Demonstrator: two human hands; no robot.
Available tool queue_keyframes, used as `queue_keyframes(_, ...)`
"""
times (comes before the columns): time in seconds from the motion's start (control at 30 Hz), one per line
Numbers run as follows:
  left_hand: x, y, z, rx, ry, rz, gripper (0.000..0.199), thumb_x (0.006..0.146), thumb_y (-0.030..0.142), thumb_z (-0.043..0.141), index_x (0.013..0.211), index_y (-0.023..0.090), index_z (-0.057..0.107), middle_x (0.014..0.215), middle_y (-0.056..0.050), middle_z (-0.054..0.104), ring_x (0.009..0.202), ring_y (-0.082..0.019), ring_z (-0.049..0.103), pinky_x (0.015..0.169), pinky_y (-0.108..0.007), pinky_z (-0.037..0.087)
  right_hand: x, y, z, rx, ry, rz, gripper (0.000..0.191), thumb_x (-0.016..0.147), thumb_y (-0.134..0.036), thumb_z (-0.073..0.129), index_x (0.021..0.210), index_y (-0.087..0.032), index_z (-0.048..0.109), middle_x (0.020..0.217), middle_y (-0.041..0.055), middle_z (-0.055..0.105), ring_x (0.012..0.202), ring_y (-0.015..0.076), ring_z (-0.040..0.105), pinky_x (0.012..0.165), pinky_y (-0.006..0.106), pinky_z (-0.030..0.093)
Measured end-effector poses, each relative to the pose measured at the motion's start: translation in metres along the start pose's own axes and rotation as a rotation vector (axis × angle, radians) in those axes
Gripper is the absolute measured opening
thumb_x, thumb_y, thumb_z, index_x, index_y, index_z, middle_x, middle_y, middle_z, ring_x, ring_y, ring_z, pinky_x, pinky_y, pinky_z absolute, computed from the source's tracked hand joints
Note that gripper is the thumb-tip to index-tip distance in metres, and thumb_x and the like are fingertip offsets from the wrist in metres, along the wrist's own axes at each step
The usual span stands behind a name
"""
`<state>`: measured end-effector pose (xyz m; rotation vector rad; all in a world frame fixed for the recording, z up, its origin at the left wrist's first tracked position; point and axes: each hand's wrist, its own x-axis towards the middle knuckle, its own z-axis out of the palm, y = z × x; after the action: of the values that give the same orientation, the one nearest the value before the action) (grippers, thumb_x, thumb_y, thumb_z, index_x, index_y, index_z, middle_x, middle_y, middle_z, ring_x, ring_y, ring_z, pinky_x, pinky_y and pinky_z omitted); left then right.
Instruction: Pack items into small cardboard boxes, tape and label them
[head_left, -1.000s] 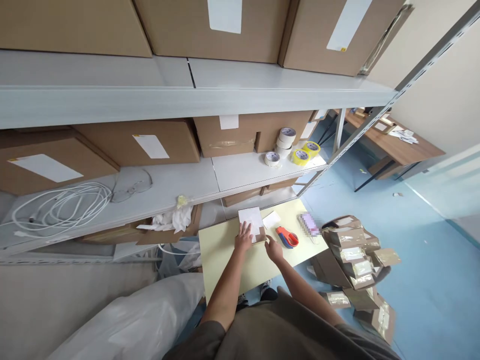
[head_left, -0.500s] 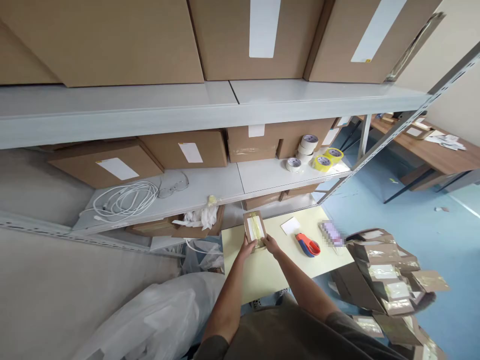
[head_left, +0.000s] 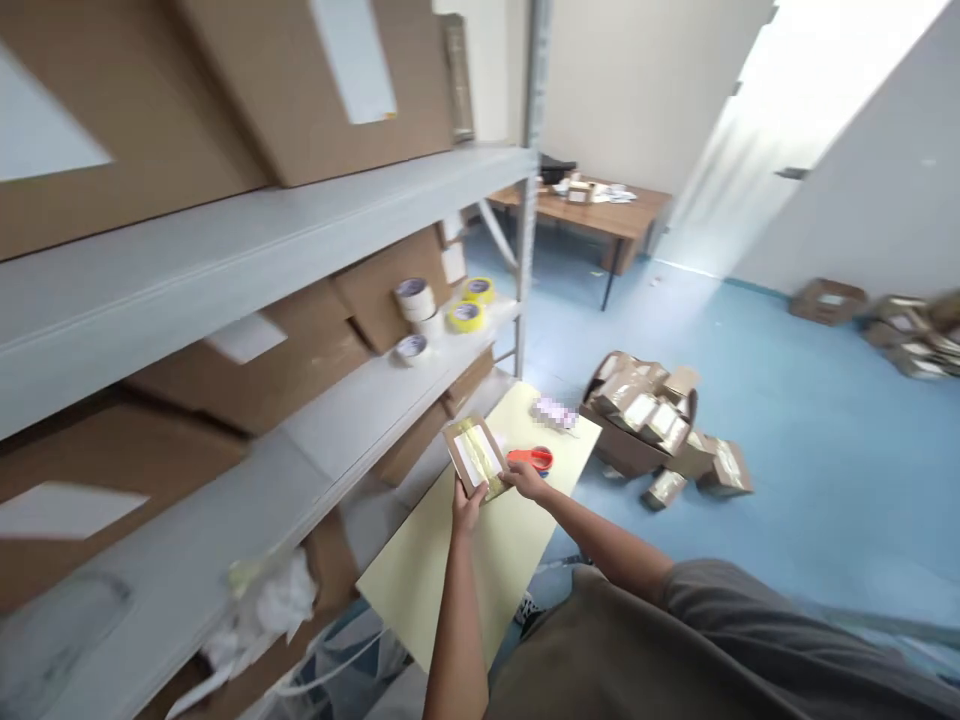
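A small flat cardboard box [head_left: 478,455], with a white label and clear yellowish tape across it, is held tilted above the pale yellow table [head_left: 420,560]. My left hand [head_left: 467,503] grips its near left corner, thumb on top. At its right side my right hand [head_left: 525,480] has its fingers closed on the edge. Just beyond my right hand lies a red and blue tape dispenser [head_left: 534,460], partly hidden by that hand. A blurred-out pinkish item [head_left: 555,412] rests at the table's far end.
Left stands a grey metal shelf [head_left: 300,300] with large cartons, white tape rolls [head_left: 415,298] and yellow tape rolls [head_left: 466,316]. Right of the table, an open carton [head_left: 622,445] overflows with taped boxes, several on the blue floor [head_left: 795,470]. A wooden desk [head_left: 600,208] stands farther back.
My view has swung to the right, bringing the floor, door and more boxes into sight. Both hands still hold the cardboard box, which is now lifted closer and tilted.
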<state>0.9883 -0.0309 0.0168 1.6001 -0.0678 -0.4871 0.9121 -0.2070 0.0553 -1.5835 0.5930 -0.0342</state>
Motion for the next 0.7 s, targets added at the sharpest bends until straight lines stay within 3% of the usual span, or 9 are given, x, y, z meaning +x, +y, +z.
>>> queue_keyframes(0.13, 0.025, 0.035, 0.099, 0.011, -0.199, 0.051, 0.082, 0.078, 0.041, 0.084, 0.152, 0.024, 0.053, 0.14, -0.012, 0.07, 0.126, -0.031, 0.069, 0.104, -0.041, 0.058, 0.001, 0.002, -0.094, 0.066, 0.157, -0.035, 0.033, 0.08, -0.053, 0.077, 0.09, -0.021, 0.078, 0.088, 0.0028, 0.075, 0.093, 0.0253, 0.07, 0.082, 0.032, 0.056)
queue_keyframes(0.3, 0.027, 0.058, 0.246, -0.024, -0.452, 0.069, 0.082, 0.08, 0.041, 0.083, 0.154, 0.026, 0.052, 0.14, -0.012, 0.07, 0.127, -0.03, 0.068, 0.108, -0.043, 0.056, -0.013, 0.028, -0.226, 0.214, 0.354, -0.212, 0.049, 0.081, -0.06, 0.075, 0.113, -0.023, 0.08, 0.114, 0.0065, 0.077, 0.111, 0.0307, 0.069, 0.094, 0.04, 0.057)
queue_keyframes(0.37, 0.024, 0.059, 0.307, -0.039, -0.523, 0.068, 0.082, 0.079, 0.041, 0.085, 0.153, 0.026, 0.052, 0.141, -0.012, 0.07, 0.127, -0.029, 0.068, 0.109, -0.043, 0.055, -0.021, 0.042, -0.279, 0.267, 0.395, -0.257, 0.055, 0.082, -0.062, 0.073, 0.121, -0.023, 0.078, 0.118, 0.0069, 0.077, 0.11, 0.0315, 0.07, 0.095, 0.043, 0.057)
queue_keyframes(0.5, 0.02, 0.05, 0.419, -0.008, -0.637, 0.042, 0.086, 0.076, 0.041, 0.088, 0.152, 0.024, 0.054, 0.137, -0.013, 0.072, 0.123, -0.03, 0.071, 0.108, -0.044, 0.056, -0.036, 0.071, -0.377, 0.249, 0.524, -0.201, 0.061, 0.082, -0.063, 0.073, 0.129, -0.025, 0.075, 0.115, 0.0072, 0.079, 0.109, 0.0336, 0.07, 0.095, 0.047, 0.058)
queue_keyframes(0.6, 0.019, 0.039, 0.492, 0.042, -0.672, 0.033, 0.09, 0.073, 0.042, 0.091, 0.153, 0.023, 0.055, 0.137, -0.012, 0.072, 0.127, -0.03, 0.069, 0.11, -0.044, 0.054, -0.046, 0.089, -0.437, 0.263, 0.591, -0.164, 0.062, 0.083, -0.062, 0.07, 0.134, -0.026, 0.072, 0.117, 0.007, 0.079, 0.109, 0.033, 0.071, 0.095, 0.048, 0.059)
queue_keyframes(0.7, 0.021, 0.029, 0.553, 0.096, -0.703, 0.028, 0.093, 0.07, 0.043, 0.093, 0.153, 0.022, 0.055, 0.138, -0.013, 0.072, 0.127, -0.032, 0.069, 0.112, -0.047, 0.052, -0.05, 0.101, -0.486, 0.294, 0.638, -0.154, 0.06, 0.084, -0.058, 0.067, 0.133, -0.024, 0.071, 0.12, 0.0088, 0.078, 0.109, 0.0322, 0.072, 0.098, 0.048, 0.058)
